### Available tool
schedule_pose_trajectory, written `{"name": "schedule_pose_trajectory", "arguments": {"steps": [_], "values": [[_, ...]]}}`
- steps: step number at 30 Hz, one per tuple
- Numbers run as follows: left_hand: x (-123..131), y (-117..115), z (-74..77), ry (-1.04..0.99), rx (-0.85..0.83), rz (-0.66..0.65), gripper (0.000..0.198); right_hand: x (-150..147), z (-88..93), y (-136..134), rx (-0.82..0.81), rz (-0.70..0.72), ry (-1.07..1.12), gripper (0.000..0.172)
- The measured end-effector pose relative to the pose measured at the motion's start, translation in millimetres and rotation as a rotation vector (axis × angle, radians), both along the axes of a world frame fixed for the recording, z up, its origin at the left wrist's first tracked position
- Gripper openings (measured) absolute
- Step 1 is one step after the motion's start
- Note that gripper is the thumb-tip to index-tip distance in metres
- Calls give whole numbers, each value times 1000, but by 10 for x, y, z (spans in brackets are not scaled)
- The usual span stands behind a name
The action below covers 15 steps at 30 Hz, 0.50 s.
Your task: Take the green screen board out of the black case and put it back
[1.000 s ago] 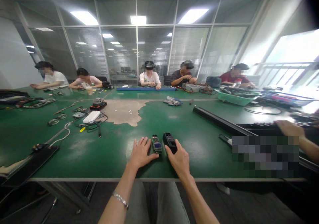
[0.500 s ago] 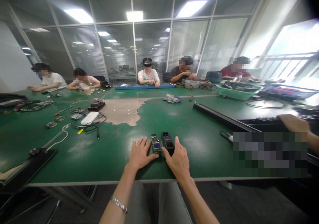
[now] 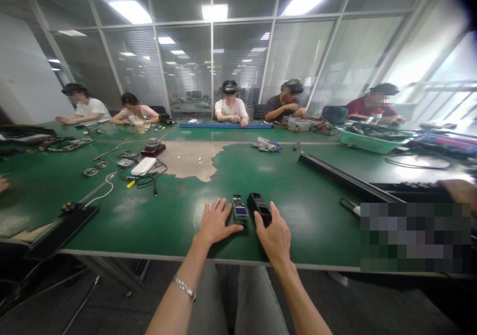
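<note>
So the little circuit board, the one with a small blue screen, lay flat on the green table right between the person's two hands. The left hand was pressed palm-down with its fingers spread wide open, holding nothing. The board sat just off the right side of those fingers, and the thumb tip reached under its near end, touching it or very nearly so.

Right next to the board, on the far side from the left thumb, was a black module. It was angled a bit, with its near end tucked in between the thumb and forefinger of the right hand. That hand was loosely curled around it. Honestly couldn't tell if it was actually pinching the thing or just resting against it.

There was a silver bracelet on the left wrist.

Further out past the left fingertips there was a white box in a tangle of cables, and a worn patch where the green surface had peeled off. Out beyond the right fingertips a long black bar ran diagonally. Well behind that was a green basket full of parts. Several other people sat along the far edge, one behind a blue strip.
</note>
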<state>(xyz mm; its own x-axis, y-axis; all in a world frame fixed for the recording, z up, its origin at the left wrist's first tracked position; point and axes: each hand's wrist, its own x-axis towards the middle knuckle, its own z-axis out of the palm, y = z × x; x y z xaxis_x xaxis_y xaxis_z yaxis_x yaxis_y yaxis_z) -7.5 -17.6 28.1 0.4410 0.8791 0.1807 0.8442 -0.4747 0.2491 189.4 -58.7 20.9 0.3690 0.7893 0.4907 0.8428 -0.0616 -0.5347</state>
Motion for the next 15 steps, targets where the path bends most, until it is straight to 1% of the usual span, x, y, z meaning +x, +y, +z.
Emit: {"name": "schedule_pose_trajectory", "arguments": {"steps": [2, 5, 9, 12, 15], "values": [[-8, -6, 8, -9, -7, -4, 91, -44, 87, -9, 34, -17, 53, 71], [-14, -12, 19, -10, -24, -10, 92, -152, 228, -18, 94, 0, 98, 72], [-16, -10, 15, -9, -35, -1, 98, -362, 379, -16, 124, 44, 62, 71], [-20, -3, -3, -18, -41, 8, 104, -505, 401, -11, 93, 70, 10, 71], [-26, 1, -18, -37, -46, 12, 107, -583, 351, -9, 62, 65, -47, 69]]}}
